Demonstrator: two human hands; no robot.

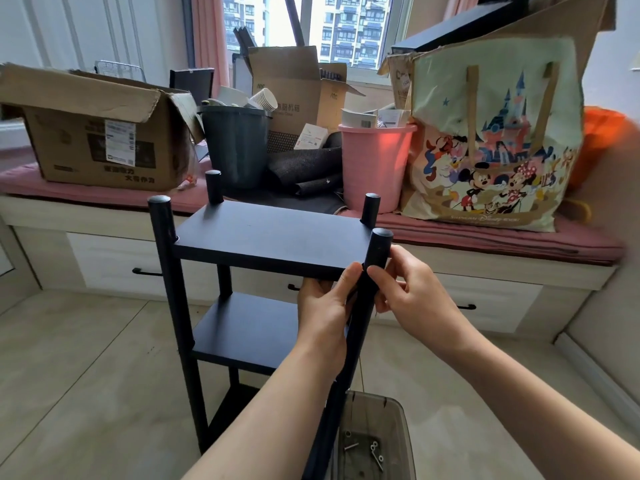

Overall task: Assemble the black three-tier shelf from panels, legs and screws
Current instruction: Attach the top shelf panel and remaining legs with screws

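Both your forearms reached up from below toward the near right leg (375, 261) of the shelf. Your left hand (323, 306) sat just left of that leg, thumb up against it. Your right hand (412, 292) curled round it from the right, thumb tip pressing its front.

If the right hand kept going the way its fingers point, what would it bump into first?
The right hand points left at the near right leg of the shelf, which its fingers already touch. Past it waits the left hand.

I see a tiled floor (86, 358) and a window seat (485, 237) with pale drawers (114, 268). Daylight comes through the window (346, 26), framed by pink curtains (207, 39).
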